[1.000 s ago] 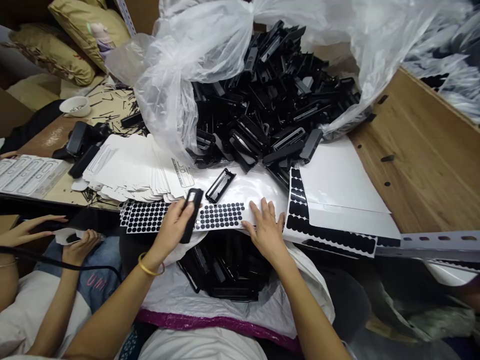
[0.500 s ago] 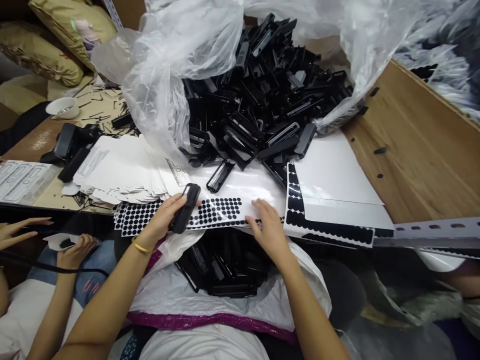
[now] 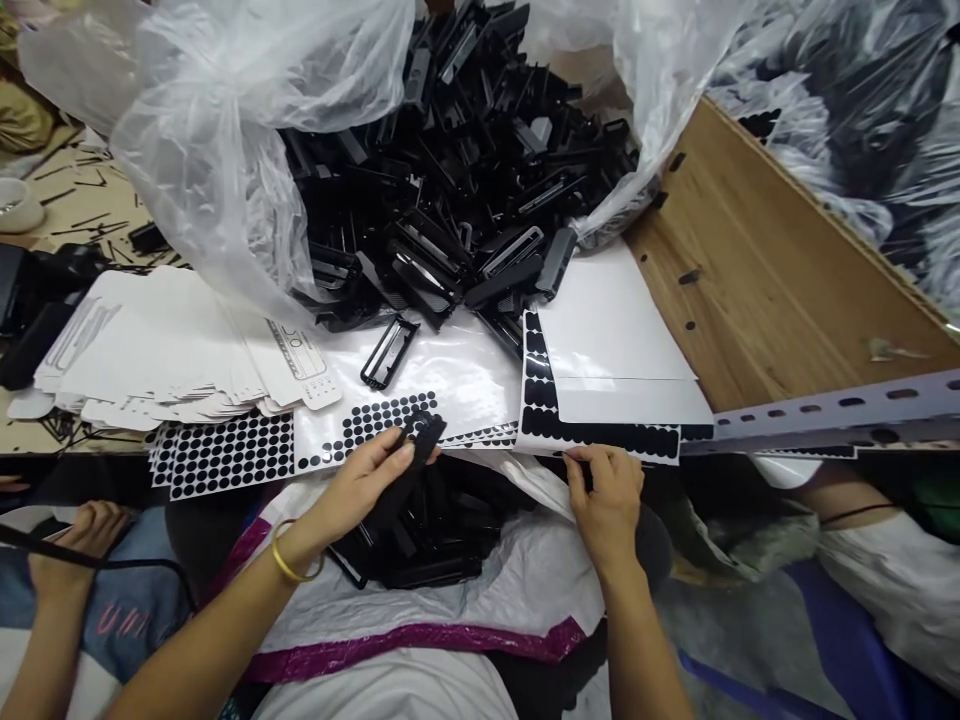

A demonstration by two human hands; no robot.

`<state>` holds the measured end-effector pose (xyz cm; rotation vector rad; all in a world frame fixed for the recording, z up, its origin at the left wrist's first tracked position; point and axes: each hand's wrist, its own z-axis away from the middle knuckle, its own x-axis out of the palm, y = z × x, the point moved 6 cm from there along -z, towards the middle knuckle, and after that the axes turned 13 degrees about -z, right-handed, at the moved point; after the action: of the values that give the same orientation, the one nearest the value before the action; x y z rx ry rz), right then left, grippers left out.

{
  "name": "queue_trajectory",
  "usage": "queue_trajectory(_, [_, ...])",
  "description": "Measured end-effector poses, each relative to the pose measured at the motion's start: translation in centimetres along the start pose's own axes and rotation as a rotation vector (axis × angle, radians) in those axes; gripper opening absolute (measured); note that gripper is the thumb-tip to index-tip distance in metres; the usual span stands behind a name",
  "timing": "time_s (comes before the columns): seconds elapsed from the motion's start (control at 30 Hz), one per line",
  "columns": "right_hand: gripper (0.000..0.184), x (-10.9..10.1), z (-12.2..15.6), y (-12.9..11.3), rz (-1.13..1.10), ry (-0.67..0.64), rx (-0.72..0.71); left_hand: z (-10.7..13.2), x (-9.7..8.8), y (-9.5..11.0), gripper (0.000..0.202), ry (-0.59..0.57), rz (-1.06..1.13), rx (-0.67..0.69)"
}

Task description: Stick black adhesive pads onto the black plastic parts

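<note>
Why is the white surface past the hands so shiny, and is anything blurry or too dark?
Head view: pale glare, probably reflected light, on the glossy white surface; head view: the black plastic piece in the left hand looks soft, its details hard to read; head view: black plastic parts inside the white, purple-edged plastic sack sink into shadow.

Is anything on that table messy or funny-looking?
Yes: thin black sticks at upper left look spilled, lying every which way on the tan tabletop. Also, one oblong black plastic frame lies out in front of the jumbled black plastic heap.
</note>
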<state>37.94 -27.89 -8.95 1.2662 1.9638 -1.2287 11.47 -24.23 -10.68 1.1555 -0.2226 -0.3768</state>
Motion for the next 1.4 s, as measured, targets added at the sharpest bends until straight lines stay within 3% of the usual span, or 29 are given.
queue_trajectory(0.13, [0.016,0.1,-0.6,-3.0,-0.012,-0.067,-0.074,-1.2,3.7,-1.1,0.026,-0.128,0.401,-0.094])
queue_trajectory(0.23, [0.016,0.6,-1.2,-4.7,-0.053,-0.118,-0.091,-1.7,4.8,-1.6,0.022,-0.169,0.52,-0.11])
queue_trajectory(0.37, [0.015,1.9,-1.6,-4.9,-0.202,-0.203,-0.088,-1.9,4.8,-2.1,0.023,-0.147,0.546,-0.121])
queue_trajectory(0.53, [0.014,2.7,-1.6,-3.3,-0.308,-0.259,-0.003,-2.5,4.8,-1.3,0.027,-0.121,0.539,-0.036])
queue_trajectory(0.7, [0.016,2.8,-1.5,-2.7,-0.246,-0.231,-0.047,-5.7,7.3,0.1,0.028,-0.244,0.487,0.041])
queue_trajectory(0.83, [0.021,2.8,-1.2,-3.5,-0.075,-0.23,-0.112,-8.4,9.0,-0.1,0.03,-0.295,0.398,0.007])
queue_trajectory(0.97, [0.02,2.9,-0.5,-5.6,-0.262,-0.328,-0.163,-9.0,9.2,0.0,0.03,-0.313,0.391,0.015])
queue_trajectory(1.03, [0.016,2.4,-0.6,-5.8,-0.455,-0.288,-0.031,-8.4,8.8,0.1,0.029,-0.299,0.414,0.001])
queue_trajectory(1.13, [0.011,1.9,-0.7,-4.6,-0.765,-0.169,0.347,-6.8,7.8,0.6,0.027,-0.284,0.498,-0.018])
queue_trajectory(1.2, [0.014,2.3,-0.7,-4.4,-0.936,-0.161,0.549,-5.4,7.0,0.6,0.025,-0.273,0.502,-0.042])
queue_trajectory(1.27, [0.017,3.0,-0.7,-4.9,-1.043,-0.195,0.639,-4.0,6.2,0.0,0.028,-0.252,0.447,-0.09])
queue_trajectory(1.4, [0.017,4.4,-1.1,-6.7,-1.102,-0.276,0.641,-1.8,5.0,-1.4,0.045,-0.237,0.375,-0.166])
